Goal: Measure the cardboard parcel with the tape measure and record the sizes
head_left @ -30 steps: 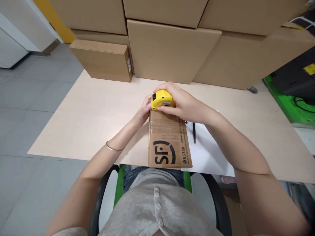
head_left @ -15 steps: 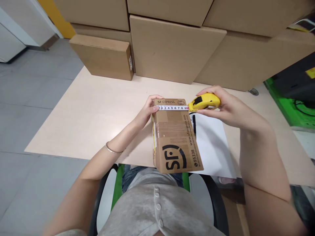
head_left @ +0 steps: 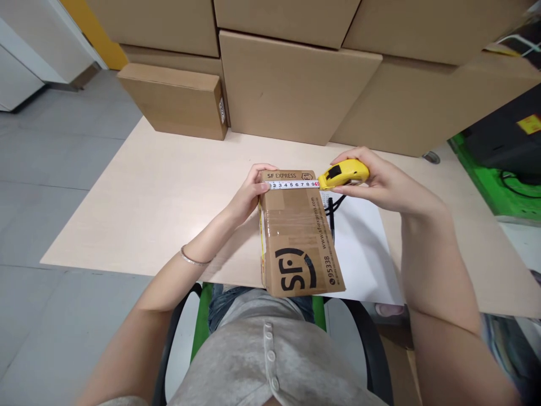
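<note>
A brown cardboard box (head_left: 298, 225) with SF Express print lies in front of me, its near end reaching past the table edge. My left hand (head_left: 253, 189) grips the box's far left edge, with the thumb pressing the tape's end there. The white blade (head_left: 291, 184) stretches across the far part of the box's top, showing numbers up to about 10 at the right edge. My right hand (head_left: 374, 177) is closed around the yellow tape measure (head_left: 346, 173), whose mouth sits at the box's right edge.
White paper (head_left: 367, 242) lies right of the box, with a black pen (head_left: 331, 217) and a dark cord (head_left: 338, 203) on it. Large cartons (head_left: 291, 90) line the table's back, with a smaller flat carton (head_left: 173, 104) at left. A green tray (head_left: 486, 186) stands at right.
The tape measure and my right hand have shifted slightly left, along with the box in the view. More of the pen and cord shows beside the box. Both grips stay the same.
</note>
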A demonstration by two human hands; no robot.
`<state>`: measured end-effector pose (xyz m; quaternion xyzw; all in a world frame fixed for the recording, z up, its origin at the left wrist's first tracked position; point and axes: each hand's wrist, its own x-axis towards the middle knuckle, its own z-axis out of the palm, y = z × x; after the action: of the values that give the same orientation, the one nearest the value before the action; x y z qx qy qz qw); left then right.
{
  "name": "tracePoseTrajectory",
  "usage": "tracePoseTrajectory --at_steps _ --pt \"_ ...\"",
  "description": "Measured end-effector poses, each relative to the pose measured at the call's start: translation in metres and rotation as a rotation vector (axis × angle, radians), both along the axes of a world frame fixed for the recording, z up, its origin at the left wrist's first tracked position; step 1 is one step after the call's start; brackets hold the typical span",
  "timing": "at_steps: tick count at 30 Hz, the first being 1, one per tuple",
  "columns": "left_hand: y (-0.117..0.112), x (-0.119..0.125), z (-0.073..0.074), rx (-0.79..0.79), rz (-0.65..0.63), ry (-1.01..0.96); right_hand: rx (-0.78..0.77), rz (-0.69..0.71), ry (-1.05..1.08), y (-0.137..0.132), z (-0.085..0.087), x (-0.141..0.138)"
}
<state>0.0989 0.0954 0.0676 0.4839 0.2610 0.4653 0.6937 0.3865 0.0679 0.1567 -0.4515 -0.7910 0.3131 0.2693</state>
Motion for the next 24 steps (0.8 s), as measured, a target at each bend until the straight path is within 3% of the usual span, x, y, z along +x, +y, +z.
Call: tracePoseTrajectory --at_steps 9,14,17,20,24 --pt "0.002 0.000 -0.007 0.057 0.006 0.034 0.044 0.028 -0.105 -0.008 0.024 -0.010" --pt "0.002 -0.003 -0.015 0.147 0.007 0.088 0.094 0.087 -0.114 -0.004 0.028 -0.043" --pt "-0.003 -0.010 -0.018 0.278 -0.064 0.109 0.110 0.152 -0.074 0.004 0.023 -0.068" --pt "-0.010 -0.024 -0.013 0.308 -0.141 0.193 0.109 0.182 -0.031 0.009 0.017 -0.084" --pt "-0.018 -0.050 0.006 0.207 -0.179 0.394 0.132 0.179 0.061 0.007 0.011 -0.092"
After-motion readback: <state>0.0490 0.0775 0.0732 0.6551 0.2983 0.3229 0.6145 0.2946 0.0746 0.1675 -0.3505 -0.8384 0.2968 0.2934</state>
